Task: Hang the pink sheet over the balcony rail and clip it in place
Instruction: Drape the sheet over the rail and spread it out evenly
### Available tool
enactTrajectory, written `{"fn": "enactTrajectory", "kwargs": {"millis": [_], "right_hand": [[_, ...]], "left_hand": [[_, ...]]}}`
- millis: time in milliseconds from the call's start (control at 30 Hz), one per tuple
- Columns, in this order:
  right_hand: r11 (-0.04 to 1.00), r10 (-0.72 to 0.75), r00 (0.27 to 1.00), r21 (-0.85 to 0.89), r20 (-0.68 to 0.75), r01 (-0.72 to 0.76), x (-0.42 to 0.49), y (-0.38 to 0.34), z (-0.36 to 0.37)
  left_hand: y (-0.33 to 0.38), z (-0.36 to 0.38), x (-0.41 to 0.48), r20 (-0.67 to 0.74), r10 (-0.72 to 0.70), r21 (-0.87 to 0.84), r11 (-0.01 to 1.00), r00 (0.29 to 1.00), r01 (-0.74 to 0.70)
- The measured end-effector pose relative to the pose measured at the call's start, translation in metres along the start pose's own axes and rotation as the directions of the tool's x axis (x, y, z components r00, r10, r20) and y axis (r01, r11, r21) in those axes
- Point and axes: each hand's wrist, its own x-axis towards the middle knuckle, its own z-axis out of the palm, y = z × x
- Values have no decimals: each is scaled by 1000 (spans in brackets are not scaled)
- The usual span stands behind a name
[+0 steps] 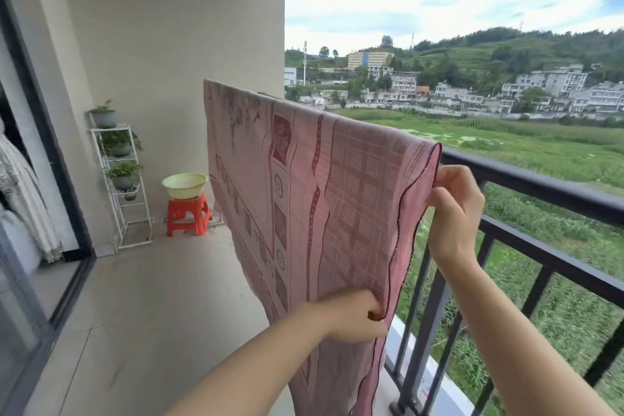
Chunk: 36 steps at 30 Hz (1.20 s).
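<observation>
STEP: straightening, not yet clipped | WHERE: pink sheet [304, 196] draped over balcony rail [540, 182] | GRIP: left hand [354, 317] pinching near hem low; right hand [456, 209] pinching hem beside rail top | NEXT: probably square hem, find clips; none visible

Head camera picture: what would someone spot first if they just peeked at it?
The big pink sheet fills the middle, draped over the black balcony rail. The right hand pinches its near edge up by the rail, and the left hand grips that edge lower down. Back by the wall on the left, a green basin sits on a red stool.
</observation>
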Motion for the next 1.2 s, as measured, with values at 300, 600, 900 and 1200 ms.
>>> {"fn": "enactTrajectory", "kwargs": {"millis": [300, 600, 900, 1200], "right_hand": [[618, -542, 771, -464, 334, 635, 29, -65, 79], [623, -32, 783, -600, 622, 502, 42, 43, 265], [639, 277, 667, -651, 692, 410, 57, 125, 466], [641, 313, 627, -646, 713, 415, 127, 201, 640]], "left_hand": [[-88, -97, 15, -206, -111, 192, 970, 972, 152], [-263, -193, -3, -422, -282, 65, 939, 862, 339], [-444, -299, -31, -540, -430, -105, 888, 724, 449], [-589, -407, 27, -622, -407, -111, 891, 669, 440]]}}
